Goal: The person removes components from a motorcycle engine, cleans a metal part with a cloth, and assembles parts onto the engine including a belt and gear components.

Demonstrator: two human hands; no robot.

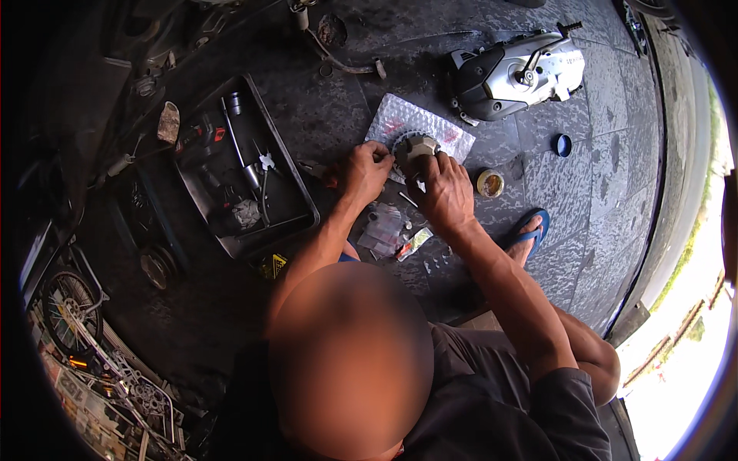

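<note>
A round metal engine part with a toothed rim rests on a silver bubble-wrap sheet. My right hand is closed on its near right side, fingers curled over the edge. At the part's left edge my left hand has its fingers pinched together; whatever they hold is too small to make out. A thin light rod shows beside my right hand. Below the hands lie clear plastic bags and a small printed packet. To the right stands an open tin with brownish content.
A black tray at the left holds a ratchet handle, sockets and other tools. A silver engine cover lies at the far right. A small blue-rimmed cap sits on the dark tiled floor. My sandalled foot is near the tin.
</note>
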